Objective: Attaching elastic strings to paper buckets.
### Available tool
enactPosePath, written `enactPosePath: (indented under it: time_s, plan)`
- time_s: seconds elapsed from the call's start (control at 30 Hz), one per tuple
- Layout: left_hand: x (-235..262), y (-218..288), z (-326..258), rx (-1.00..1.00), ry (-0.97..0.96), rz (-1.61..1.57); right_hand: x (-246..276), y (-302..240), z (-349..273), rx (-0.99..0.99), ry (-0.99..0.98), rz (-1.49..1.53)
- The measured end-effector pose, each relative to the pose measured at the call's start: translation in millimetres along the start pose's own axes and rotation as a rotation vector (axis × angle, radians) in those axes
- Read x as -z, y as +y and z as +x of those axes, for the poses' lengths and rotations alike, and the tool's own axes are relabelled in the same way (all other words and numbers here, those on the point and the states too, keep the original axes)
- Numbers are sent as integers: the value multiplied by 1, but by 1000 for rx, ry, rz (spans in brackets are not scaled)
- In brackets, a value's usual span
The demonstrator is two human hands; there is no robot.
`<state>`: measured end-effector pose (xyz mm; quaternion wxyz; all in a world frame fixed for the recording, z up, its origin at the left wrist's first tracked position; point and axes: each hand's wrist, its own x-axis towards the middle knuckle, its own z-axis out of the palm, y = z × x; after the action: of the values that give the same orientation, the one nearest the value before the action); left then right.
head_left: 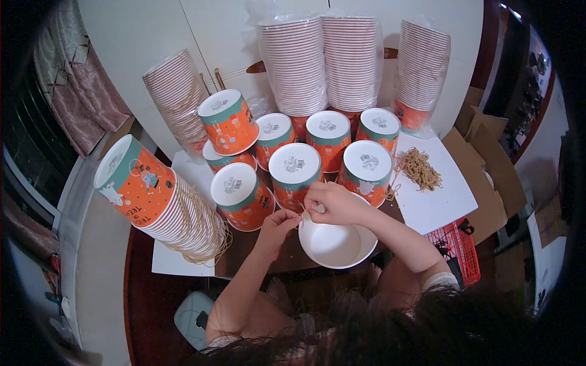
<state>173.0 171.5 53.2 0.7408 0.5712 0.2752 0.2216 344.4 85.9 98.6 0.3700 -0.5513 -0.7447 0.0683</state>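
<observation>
A white-lined paper bucket lies tilted at the table's near edge, its open mouth facing me. At the far left part of its rim my two hands meet. My left hand is closed in a pinch beside the rim, with something small and pale at the fingertips that I cannot make out. My right hand reaches over the rim, fingers bent and pinched close to the left fingertips; what they grip is hidden. Just beyond stand upside-down orange and green paper buckets. To the right lies a tangled pile of tan cords.
A leaning stack of nested buckets with cords hanging along it stands at the left. Tall plastic-wrapped bucket stacks line the back. Cardboard boxes and a red plastic basket sit right of the table. A pale-green stool is below.
</observation>
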Motion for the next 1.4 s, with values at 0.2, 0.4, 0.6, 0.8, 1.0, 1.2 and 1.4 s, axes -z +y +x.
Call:
enactPosePath:
  time_s: [0.2, 0.4, 0.6, 0.8, 1.0, 1.2, 1.4]
  plan:
    - [-8, 4, -2, -109, -25, 41, 0, -4, 0, 26, -45, -45]
    - [-11, 1, -2, -151, -29, 97, 1, -5, 1, 46, -39, -52]
    - [-8, 0, -1, -224, -9, 217, 0, 6, 1, -45, -72, 227]
    - [-9, 4, -3, -209, 10, 180, 4, 8, 1, -133, -163, 340]
    - [-8, 4, -3, -211, 39, 208, 3, 9, 1, -197, -165, 377]
    - [-6, 0, -1, -247, 38, 249, 6, 7, 1, -193, -134, 370]
    - [-7, -1, 0, -246, 31, 209, 5, 10, 1, -187, -82, 396]
